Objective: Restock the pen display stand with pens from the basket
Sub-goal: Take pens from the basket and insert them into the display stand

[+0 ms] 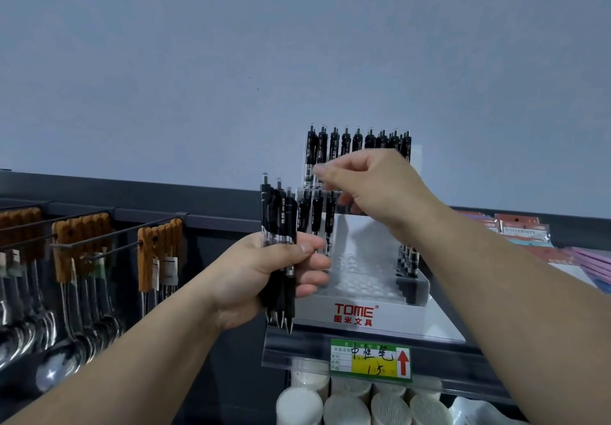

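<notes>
A white stepped pen display stand (353,312) marked TOME sits on the shelf. Its back row is full of black pens (357,142); three more stand in a lower row at the left (315,213), and a few at the right (408,259). My left hand (264,276) grips a bundle of several black pens (279,226), tips down, just left of the stand. My right hand (373,180) hovers over the stand's upper rows with thumb and forefinger pinched together; whether a pen is between them is unclear. The basket is out of view.
Wooden-handled spoons and ladles (82,259) hang on hooks at the left. A price tag (370,360) is clipped to the shelf edge, with white rolls (347,404) below. Packaged stationery (522,229) lies at the right. A grey wall stands behind.
</notes>
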